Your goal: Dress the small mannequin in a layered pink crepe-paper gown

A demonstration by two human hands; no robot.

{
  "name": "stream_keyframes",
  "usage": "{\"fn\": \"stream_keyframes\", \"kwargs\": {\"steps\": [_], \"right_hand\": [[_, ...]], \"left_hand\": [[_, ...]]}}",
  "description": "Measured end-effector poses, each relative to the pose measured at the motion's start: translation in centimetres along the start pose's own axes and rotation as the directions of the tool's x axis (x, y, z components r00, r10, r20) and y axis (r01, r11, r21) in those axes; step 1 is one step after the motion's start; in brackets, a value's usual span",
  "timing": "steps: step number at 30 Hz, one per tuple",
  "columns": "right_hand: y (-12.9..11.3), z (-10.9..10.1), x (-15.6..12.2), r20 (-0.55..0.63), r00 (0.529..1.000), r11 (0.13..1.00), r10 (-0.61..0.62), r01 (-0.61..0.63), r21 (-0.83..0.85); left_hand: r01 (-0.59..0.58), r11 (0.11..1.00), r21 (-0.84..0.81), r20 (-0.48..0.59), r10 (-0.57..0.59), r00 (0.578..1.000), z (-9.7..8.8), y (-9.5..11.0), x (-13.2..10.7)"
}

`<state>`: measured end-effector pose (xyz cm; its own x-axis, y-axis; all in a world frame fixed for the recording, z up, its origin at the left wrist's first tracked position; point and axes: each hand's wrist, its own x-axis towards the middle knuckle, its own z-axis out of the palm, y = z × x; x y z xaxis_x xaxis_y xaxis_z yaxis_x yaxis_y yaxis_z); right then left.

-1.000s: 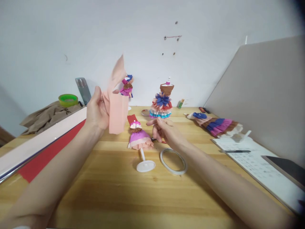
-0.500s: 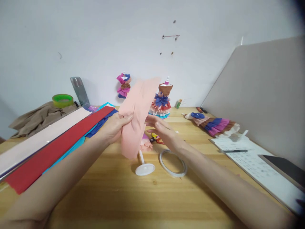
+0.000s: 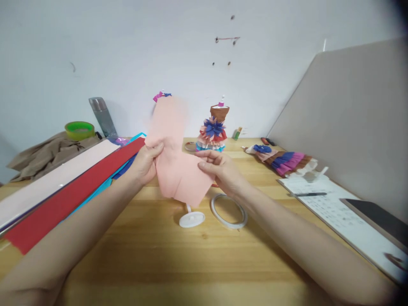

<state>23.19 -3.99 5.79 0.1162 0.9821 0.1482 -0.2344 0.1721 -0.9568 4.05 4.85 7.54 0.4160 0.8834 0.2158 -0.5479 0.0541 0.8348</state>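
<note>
A sheet of peach crepe paper (image 3: 178,174) is held up over the middle of the table, its upper part blurred. My left hand (image 3: 148,160) pinches its left edge between thumb and fingers. On the opposite side my right hand (image 3: 219,170) has thumb and fingers closed on the paper's right edge. Below the paper shows the white round base of a small stand (image 3: 191,219); the rest of that stand is hidden. A roll of white tape (image 3: 228,226) lies flat on the table under my right hand.
Crepe paper strips, the red one (image 3: 76,193) on top, lie at left beside a brown cloth (image 3: 47,157), green tape roll (image 3: 79,131) and bottle (image 3: 103,117). Behind stands a dress form in ruffled paper (image 3: 213,127). Another paper dress (image 3: 283,161) and a white board (image 3: 331,212) lie at right.
My right hand has closed on the paper's edge, where its fingers were apart before. The lower part of the sheet has spread out to the right, and its top has swung left.
</note>
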Motion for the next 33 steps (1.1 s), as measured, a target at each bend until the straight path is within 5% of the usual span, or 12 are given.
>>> {"fn": "stream_keyframes", "kwargs": {"steps": [6, 10, 15, 19, 23, 26, 33], "right_hand": [[0.2, -0.5, 0.6, -0.098, 0.993, 0.996, -0.071, 0.065, -0.062], [0.2, -0.6, 0.8, -0.118, 0.983, 0.987, -0.142, 0.132, -0.094], [0.2, -1.0, 1.0, -0.154, 0.96, 0.959, -0.236, 0.204, -0.196], [0.2, -1.1, 1.0, -0.182, 0.945, 0.953, -0.271, 0.237, -0.189], [0.2, -1.0, 0.9, -0.133, 0.966, 0.968, -0.222, 0.202, -0.147], [0.3, -1.0, 0.8, -0.097, 0.983, 0.981, -0.154, 0.14, -0.137], [0.8, -0.9, 0.8, -0.042, 0.999, 0.988, 0.031, -0.037, -0.147]], "left_hand": [[-0.086, 0.996, -0.027, -0.094, 0.083, 0.992, -0.4, 0.5, 0.4], [0.08, 0.995, -0.054, -0.058, -0.083, 0.995, -0.3, 0.0, 0.0], [0.264, 0.963, 0.059, 0.13, -0.27, 0.954, 0.0, -1.1, -0.6], [0.141, 0.987, 0.078, 0.103, -0.148, 0.984, 0.2, -0.9, -0.6], [-0.073, 0.994, 0.077, -0.056, 0.077, 0.995, -0.1, 0.7, 0.0], [-0.128, 0.987, 0.097, -0.111, 0.138, 0.984, -0.3, 1.6, 0.3], [0.002, 0.996, 0.085, -0.016, -0.001, 1.0, -0.8, 1.5, 0.3]]}}
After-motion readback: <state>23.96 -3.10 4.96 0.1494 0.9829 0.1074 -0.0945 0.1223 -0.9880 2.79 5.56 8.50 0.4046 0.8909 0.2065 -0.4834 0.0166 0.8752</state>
